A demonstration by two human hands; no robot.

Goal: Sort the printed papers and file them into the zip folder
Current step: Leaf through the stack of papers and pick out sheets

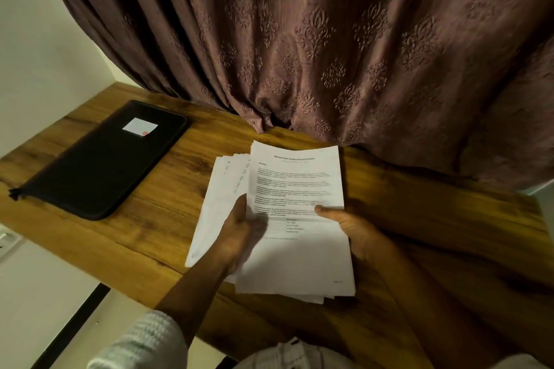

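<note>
Two hands grip one fanned stack of papers (pixel 296 183).
Blurred left hand (pixel 239 228), right hand (pixel 344 223) half hidden underneath; sheets uncountable; one zip folder (pixel 102 162).

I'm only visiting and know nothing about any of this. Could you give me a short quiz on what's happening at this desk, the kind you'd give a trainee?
1. True or false: the flat black zip folder with a white label lies closed on the brown wooden desk.
2. What do the left hand and right hand both hold?
A) the folder
B) a stack of white printed papers
C) a pen
3. Fill in: behind the desk hangs a brown patterned ____.

Key
1. True
2. B
3. curtain
</note>
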